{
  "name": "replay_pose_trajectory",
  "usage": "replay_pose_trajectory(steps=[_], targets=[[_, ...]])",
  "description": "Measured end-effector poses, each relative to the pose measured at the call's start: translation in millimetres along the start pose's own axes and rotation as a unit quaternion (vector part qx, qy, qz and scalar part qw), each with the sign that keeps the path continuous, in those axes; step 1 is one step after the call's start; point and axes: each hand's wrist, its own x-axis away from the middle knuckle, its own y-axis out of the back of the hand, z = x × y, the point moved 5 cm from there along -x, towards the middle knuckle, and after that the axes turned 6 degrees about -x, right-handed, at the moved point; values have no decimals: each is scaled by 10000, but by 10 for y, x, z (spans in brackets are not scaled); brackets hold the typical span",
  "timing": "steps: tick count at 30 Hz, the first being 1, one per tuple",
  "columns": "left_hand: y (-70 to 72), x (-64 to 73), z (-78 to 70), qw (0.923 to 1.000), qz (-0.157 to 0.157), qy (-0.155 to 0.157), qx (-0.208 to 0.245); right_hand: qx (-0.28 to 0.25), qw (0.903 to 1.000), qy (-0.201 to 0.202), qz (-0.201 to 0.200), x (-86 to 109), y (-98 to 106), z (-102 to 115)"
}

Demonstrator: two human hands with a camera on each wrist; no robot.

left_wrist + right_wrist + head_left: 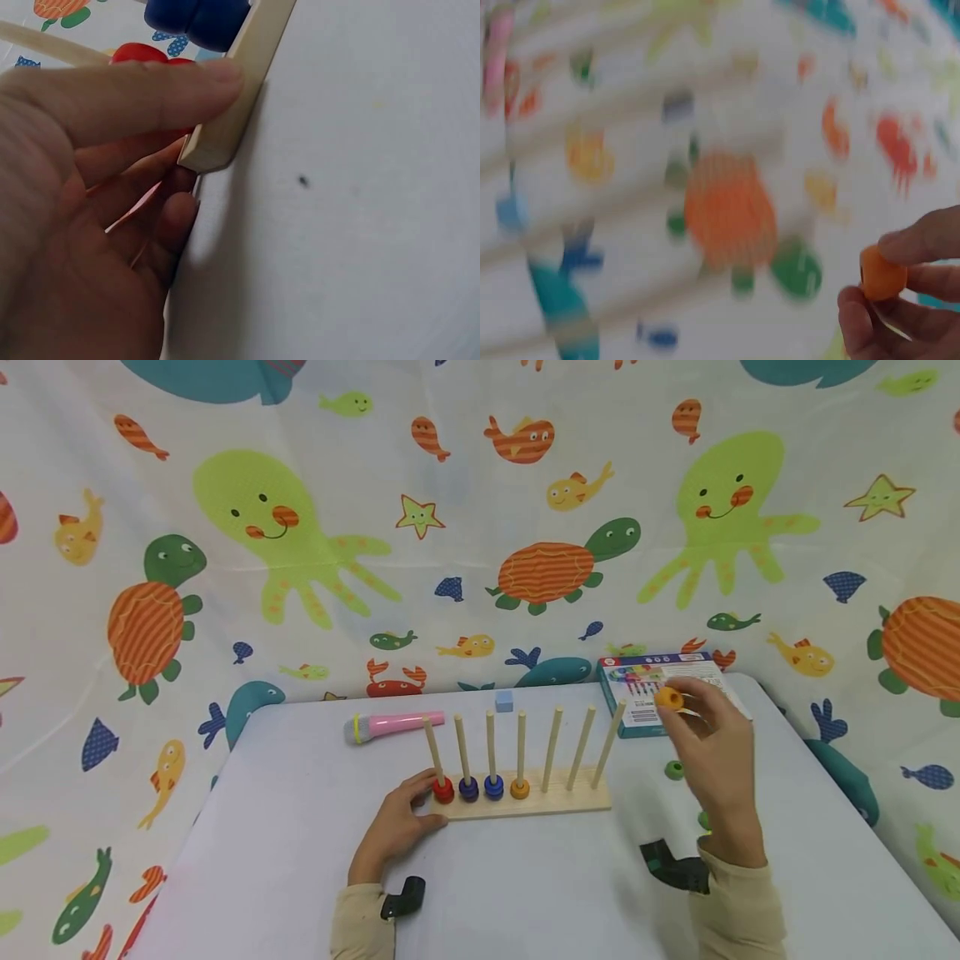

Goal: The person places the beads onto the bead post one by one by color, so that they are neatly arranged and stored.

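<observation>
- A person's left hand point(401, 822) grips the left end of a wooden rack point(555, 802), thumb along the front edge, fingers curled round the end.
- The rack sits on a white table point(540, 881) and has seven upright pegs.
- From the left, four pegs carry beads at their feet: red beads point(443, 791), purple-blue beads point(468, 790), blue beads point(493, 788) and a yellow-orange bead point(520, 789); the other three are bare.
- The right hand point(716, 743) pinches an orange bead point(883, 274) between thumb and fingers, raised just right of the last peg's tip (its hole shows).
- Below that hand lie a green bead point(674, 770) and another, partly hidden.
- Behind the rack: a pink toy microphone point(397, 723), a light-blue cube point(504, 701) and a printed box point(641, 717).
- A sea-animal cloth point(465, 481) forms the backdrop.
</observation>
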Motion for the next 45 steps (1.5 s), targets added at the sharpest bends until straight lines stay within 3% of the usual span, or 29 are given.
replay_pose_trajectory(steps=[3, 7, 11, 15, 29, 34, 41, 45], targets=[[6, 0, 7, 10000, -3, -6, 7, -577, 9891, 1194, 646, 142, -298, 420], [14, 15, 25, 10000, 5, 39, 8, -750, 9700, 1870, 1362, 220, -684, 706], [19, 27, 28, 10000, 23, 17, 36, -431, 9625, 1955, 1830, 235, -948, 804], [28, 24, 25, 10000, 31, -33, 23, 80, 9562, 2082, 2054, 252, -1076, 834], [25, 18, 13, 9999, -5, -140, -13, 617, 9494, 2039, 2308, 275, -1134, 757], [14, 12, 28, 9999, 15, -123, -31, 423, 9574, 1950, 2087, 287, -986, 759], [7, 9, 25, 9999, 0, -125, -30, -46, 9658, 2469, 790, 249, -416, 683], [16, 12, 31, 9999, -24, -136, -66, 263, 9820, 1872, -19, 164, -52, 374]])
